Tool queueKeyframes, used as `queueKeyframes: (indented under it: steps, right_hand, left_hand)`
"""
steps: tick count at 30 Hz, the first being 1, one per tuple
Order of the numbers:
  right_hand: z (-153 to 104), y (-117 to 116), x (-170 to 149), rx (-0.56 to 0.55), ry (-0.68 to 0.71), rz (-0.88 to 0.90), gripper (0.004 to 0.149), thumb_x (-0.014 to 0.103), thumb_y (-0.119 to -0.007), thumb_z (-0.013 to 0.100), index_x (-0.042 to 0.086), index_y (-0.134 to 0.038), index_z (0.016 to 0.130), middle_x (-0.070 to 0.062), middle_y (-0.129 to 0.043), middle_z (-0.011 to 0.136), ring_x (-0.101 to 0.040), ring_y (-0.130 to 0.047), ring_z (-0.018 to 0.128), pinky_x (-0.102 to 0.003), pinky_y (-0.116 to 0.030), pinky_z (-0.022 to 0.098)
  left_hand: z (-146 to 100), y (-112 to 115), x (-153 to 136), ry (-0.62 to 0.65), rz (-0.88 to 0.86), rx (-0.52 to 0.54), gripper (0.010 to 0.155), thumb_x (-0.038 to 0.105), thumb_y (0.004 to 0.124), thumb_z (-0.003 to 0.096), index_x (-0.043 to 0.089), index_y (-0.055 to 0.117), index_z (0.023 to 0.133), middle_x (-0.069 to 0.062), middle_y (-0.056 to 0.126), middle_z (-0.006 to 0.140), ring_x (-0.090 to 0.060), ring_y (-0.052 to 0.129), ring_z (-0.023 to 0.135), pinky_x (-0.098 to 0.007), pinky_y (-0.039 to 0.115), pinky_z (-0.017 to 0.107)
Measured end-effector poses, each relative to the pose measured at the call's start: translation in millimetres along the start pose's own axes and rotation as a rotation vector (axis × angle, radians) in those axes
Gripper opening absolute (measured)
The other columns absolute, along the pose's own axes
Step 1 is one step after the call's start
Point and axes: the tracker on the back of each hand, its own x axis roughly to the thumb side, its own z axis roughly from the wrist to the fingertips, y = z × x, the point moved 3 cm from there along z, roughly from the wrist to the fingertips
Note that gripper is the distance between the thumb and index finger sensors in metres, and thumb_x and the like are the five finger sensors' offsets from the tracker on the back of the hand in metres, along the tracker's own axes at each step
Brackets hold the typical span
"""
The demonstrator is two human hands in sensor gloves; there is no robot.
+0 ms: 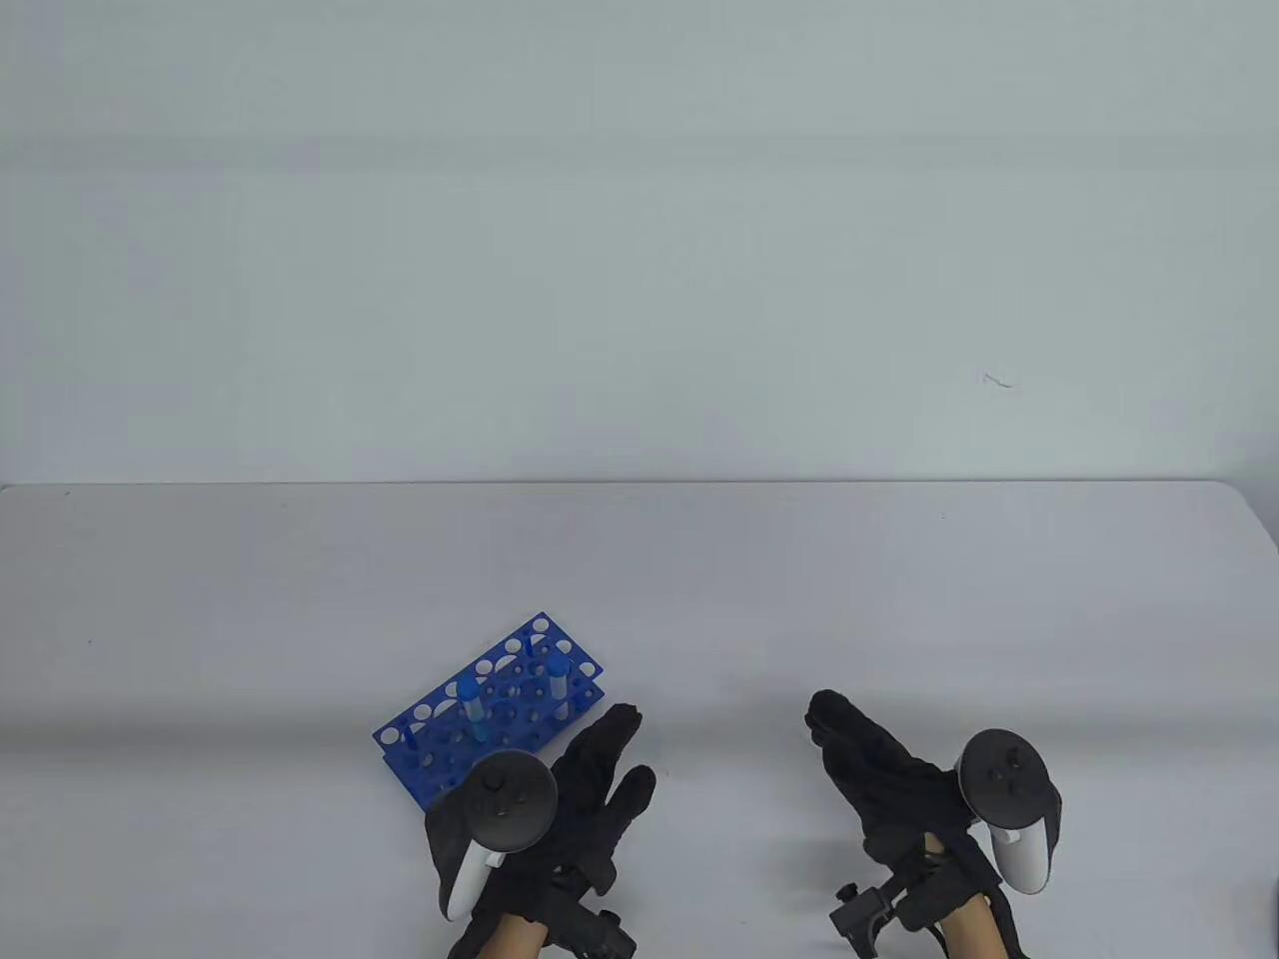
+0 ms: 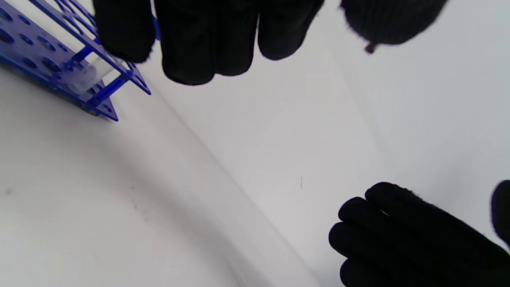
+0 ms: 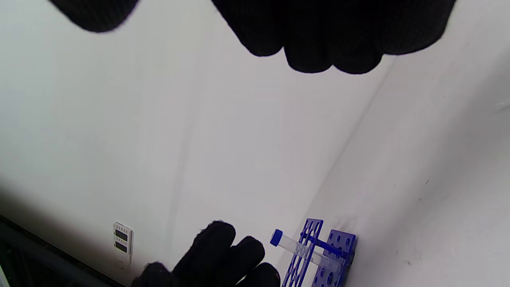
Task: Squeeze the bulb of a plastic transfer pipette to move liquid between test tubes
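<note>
Fingers of the left hand (image 1: 590, 789) lie straight and relaxed, so this grip is open and holds nothing; the hand hovers low over the worktop (image 1: 200, 619), its fingertips just beside the near right corner of the blue rack (image 1: 490, 699). The right hand (image 1: 879, 779) is open in the same way — fingers stretched forward and to the left, empty, well apart from the rack. A tracker (image 1: 510, 799) sits on the back of the left hand, and another tracker (image 1: 1009, 789) on the right one.

The rack stands on the worktop at an angle, with many round holes. Two test tubes with blue caps stand in it: one tube (image 1: 474, 707) toward the left, a second tube (image 1: 559, 685) toward the right. In the right wrist view one capped tube (image 3: 297, 247) leans out of the rack (image 3: 330, 255), and the left hand's fingers (image 3: 223, 255) show near it. Whether the tubes have liquid inside I cannot tell. A pipette I cannot find in any view.

Behind the worktop rises a pale wall (image 1: 639, 250) — plain, with one small dark mark (image 1: 997, 380).
</note>
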Motion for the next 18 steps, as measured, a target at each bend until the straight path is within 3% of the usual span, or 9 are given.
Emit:
queueKeyframes:
  steps: [12,18]
  right_hand:
    - [0.2,-0.7,-0.9,0.004,-0.007,-0.012,0.081,0.060,-0.065,0.044,0.004,-0.059,0.102,-0.028,-0.064,0.107,-0.055,-0.065,0.091,-0.063,-0.062,0.061]
    - [0.6,-1.0,-1.1,0.008,-0.007,-0.019,0.081,0.060,-0.065,0.044,0.004,-0.059,0.102,-0.028,-0.064,0.107,-0.055,-0.065,0.091,-0.063,-0.062,0.061]
  left_hand:
    - [0.1,0.1,0.2,0.002,-0.002,-0.001,0.077,0.065,0.055,0.0454,0.033,0.044,0.114,-0.004,0.056,0.123,-0.029,0.066,0.108,-0.055,0.059,0.080]
    - [-1.1,-1.0,9.4,0.090,-0.004,0.001,0.077,0.065,0.056,0.0449,0.034,0.045,0.114,-0.003,0.055,0.124,-0.028,0.066,0.109,-0.055,0.059,0.081]
